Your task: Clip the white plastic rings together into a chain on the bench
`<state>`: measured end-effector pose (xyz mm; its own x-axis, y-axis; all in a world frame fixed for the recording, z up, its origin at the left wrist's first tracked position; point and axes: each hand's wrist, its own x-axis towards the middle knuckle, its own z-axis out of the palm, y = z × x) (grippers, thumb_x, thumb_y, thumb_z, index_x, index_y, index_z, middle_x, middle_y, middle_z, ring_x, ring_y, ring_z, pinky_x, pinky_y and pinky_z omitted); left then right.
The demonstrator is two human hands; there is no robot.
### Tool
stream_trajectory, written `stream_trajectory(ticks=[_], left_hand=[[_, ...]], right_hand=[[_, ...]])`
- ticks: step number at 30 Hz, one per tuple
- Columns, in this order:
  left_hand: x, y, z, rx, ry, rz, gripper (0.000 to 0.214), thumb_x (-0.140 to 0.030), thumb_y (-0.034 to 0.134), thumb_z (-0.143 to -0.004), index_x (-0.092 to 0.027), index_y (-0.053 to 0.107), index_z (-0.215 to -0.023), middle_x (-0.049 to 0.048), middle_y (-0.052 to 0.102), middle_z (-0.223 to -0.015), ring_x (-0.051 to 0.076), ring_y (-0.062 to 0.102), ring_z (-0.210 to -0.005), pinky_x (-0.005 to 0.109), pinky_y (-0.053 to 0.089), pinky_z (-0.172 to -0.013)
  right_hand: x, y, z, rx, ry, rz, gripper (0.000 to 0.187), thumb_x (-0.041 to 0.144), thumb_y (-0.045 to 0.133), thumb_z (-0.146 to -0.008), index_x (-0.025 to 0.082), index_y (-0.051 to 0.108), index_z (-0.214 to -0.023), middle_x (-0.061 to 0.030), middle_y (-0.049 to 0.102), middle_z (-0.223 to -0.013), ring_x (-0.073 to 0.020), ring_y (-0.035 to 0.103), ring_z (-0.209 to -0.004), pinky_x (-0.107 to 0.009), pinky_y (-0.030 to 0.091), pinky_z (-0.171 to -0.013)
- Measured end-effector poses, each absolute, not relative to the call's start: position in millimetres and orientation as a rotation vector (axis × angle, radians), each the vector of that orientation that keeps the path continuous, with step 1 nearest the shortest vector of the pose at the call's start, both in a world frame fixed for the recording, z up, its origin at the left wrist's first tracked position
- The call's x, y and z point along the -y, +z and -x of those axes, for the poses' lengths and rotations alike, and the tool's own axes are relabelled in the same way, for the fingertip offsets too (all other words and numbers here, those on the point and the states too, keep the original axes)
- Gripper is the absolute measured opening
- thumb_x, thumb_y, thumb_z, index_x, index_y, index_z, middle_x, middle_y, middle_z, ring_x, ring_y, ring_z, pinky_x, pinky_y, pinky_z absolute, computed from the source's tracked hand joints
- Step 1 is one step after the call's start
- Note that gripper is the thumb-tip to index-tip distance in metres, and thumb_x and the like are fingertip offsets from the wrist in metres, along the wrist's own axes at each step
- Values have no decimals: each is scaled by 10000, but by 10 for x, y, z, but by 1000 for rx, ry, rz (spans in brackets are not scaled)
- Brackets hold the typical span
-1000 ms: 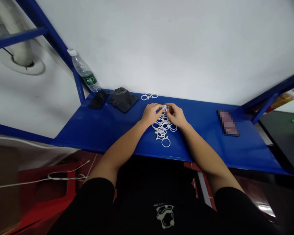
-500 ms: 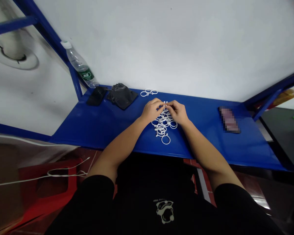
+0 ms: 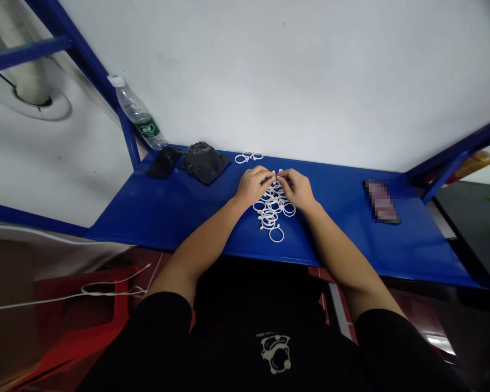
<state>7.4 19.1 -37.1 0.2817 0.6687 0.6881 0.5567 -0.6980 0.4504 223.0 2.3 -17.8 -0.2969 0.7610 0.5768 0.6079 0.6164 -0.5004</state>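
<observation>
A pile of white plastic rings (image 3: pixel 269 219) with small ball-like ends lies near the middle of the blue table (image 3: pixel 179 209). At the far end of that pile my left hand (image 3: pixel 252 184) is closed in a pinch, with thumb and forefinger on a white ring (image 3: pixel 274 174). My right hand (image 3: pixel 297 187) faces it, also pinching at the same spot, fingertips almost touching the left ones. Most of the held ring is hidden by my fingers; only small white ends show. A few separate white rings (image 3: pixel 248 157) rest beyond my left hand, by the wall.
At the back left are a plastic bottle (image 3: pixel 141 117), a dark phone-like slab (image 3: pixel 163 162) and a black drawstring pouch (image 3: pixel 205 163). A blurred-out pinkish rectangular thing (image 3: pixel 381 201) lies to the right. A red stool (image 3: pixel 81 321) with a white cable (image 3: pixel 106 294) stands below left.
My fingertips have drawn slightly apart, and more of the ring's white ends shows between them. The view has shifted a little; the pile looks unchanged.
</observation>
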Motion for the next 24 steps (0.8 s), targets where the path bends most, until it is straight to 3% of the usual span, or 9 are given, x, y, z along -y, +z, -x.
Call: stream_trajectory(ticks=[7, 12, 17, 24], left_hand=[[-203, -345, -65, -1225, 1352, -2336, 104, -301, 778, -1066, -266, 855, -1126, 56, 844, -1092, 219, 787, -997, 412, 580, -958], [-200, -343, -81, -1230, 1311, -2330, 123, -285, 774, -1068, -275, 862, -1153, 57, 857, -1125, 230, 799, -1065, 419, 582, -978], [-188, -363, -100, -1173, 1265, -2346, 181, -222, 710, -1092, -252, 853, -1199, 72, 849, -1180, 230, 797, -1110, 399, 592, -996], [-190, -352, -107, -1107, 1288, -2252, 113, -206, 720, -1077, -233, 828, -1087, 56, 840, -1102, 207, 789, -1034, 365, 624, -974]], right_hand=[[-156, -176, -2447, 2146, 172, 1341, 217, 369, 637, -1054, 241, 810, -1082, -104, 823, -1020, -283, 728, -919, -406, 567, -835], [-101, -136, -2395, 2101, 169, 1208, 289, 444, 617, -1081, 245, 824, -1113, -92, 806, -971, -254, 702, -850, -400, 575, -815], [-25, -130, -2254, 2086, 236, 1070, 347, 533, 589, -1111, 264, 807, -1092, -104, 810, -1015, -270, 718, -918, -424, 592, -852], [0, -159, -2212, 2032, 274, 1063, 343, 510, 585, -1108, 247, 789, -1026, -92, 782, -953, -238, 682, -801, -400, 581, -793]])
